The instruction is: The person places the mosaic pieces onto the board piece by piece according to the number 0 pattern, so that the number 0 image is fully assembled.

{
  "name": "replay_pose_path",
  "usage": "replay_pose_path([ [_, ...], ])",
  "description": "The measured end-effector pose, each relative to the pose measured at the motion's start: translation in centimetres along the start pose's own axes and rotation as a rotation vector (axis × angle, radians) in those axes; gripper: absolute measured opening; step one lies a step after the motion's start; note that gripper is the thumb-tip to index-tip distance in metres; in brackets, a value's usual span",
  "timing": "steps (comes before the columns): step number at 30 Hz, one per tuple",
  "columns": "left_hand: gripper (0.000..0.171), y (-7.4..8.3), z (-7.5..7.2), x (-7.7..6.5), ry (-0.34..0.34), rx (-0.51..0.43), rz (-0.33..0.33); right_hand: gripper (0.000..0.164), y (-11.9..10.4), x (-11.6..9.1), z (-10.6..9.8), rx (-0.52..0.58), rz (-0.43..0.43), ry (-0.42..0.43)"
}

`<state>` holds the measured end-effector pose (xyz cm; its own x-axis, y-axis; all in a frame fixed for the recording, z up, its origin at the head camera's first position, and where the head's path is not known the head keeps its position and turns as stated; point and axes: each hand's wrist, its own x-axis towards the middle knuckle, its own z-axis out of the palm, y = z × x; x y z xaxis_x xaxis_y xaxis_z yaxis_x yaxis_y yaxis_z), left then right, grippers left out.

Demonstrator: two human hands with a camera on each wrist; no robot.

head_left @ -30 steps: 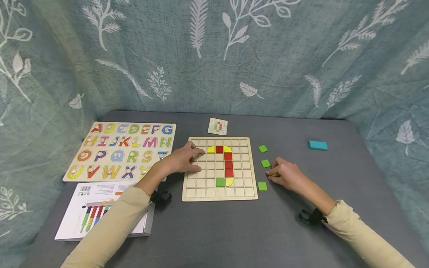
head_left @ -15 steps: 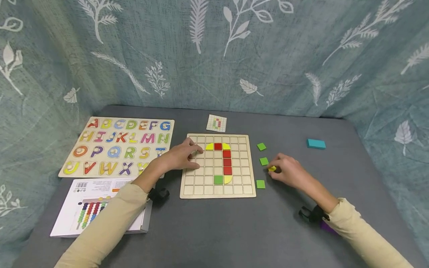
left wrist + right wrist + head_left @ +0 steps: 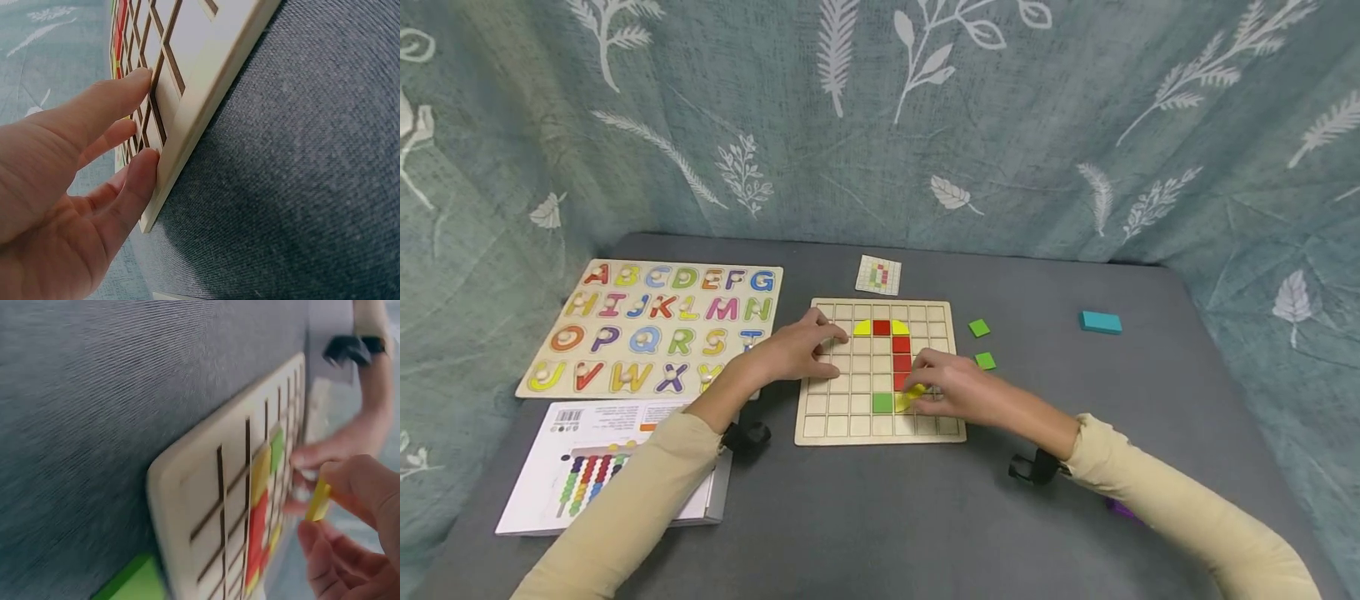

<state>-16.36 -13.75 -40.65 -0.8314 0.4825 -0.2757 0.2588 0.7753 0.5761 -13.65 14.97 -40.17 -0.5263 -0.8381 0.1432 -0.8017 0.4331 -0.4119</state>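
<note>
A wooden grid board (image 3: 842,429) lies on the grey table, holding red tiles (image 3: 902,363), a green tile (image 3: 883,403) and rounded yellow tiles (image 3: 862,328). Over its lower middle, my right hand (image 3: 958,387) pinches a small yellow tile (image 3: 321,501) between thumb and fingers, held off the board. My left hand (image 3: 793,348) rests on the board's left side with fingers spread; in the left wrist view its fingertips (image 3: 142,165) touch the wood. Two loose green tiles (image 3: 982,344) lie right of the board; another green tile (image 3: 134,584) shows in the right wrist view.
A wooden alphabet puzzle (image 3: 638,360) and a white box (image 3: 535,492) picturing an abacus occupy the left. Behind the board lies a pattern card (image 3: 878,275). A teal block (image 3: 1101,322) sits far right; a purple object (image 3: 1122,507) is partly under the right sleeve.
My right hand has carried the yellow tile leftward from beside the loose green tiles to above the board. My left hand stays at the board's left side. The head view has shifted slightly.
</note>
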Motion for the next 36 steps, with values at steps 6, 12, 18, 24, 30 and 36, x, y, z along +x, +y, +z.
replay_pose_path([
  [6,0.05,-0.1,0.0,0.1,-0.004,0.009,-0.011,0.011,-0.6,2.8,1.7,-0.074,-0.185,-0.041],
  [12,0.049,0.0,0.0,0.1,0.007,0.015,-0.002,0.01,-1.1,5.0,2.8,-0.138,-0.236,-0.081],
  [18,0.049,-0.1,0.1,0.1,0.015,0.028,0.003,0.009,-1.2,5.7,3.4,-0.121,-0.218,-0.116],
  [24,0.049,0.0,0.1,0.1,0.005,0.026,0.007,0.01,-1.1,5.7,3.7,-0.132,-0.216,-0.145],
  [30,0.049,0.0,0.0,0.1,0.0,0.03,0.005,0.009,-0.8,5.9,3.6,-0.098,-0.219,-0.149],
  [36,0.05,-0.1,-0.1,0.0,-0.002,0.026,-0.004,0.009,-0.8,6.1,3.4,-0.081,-0.236,-0.17],
])
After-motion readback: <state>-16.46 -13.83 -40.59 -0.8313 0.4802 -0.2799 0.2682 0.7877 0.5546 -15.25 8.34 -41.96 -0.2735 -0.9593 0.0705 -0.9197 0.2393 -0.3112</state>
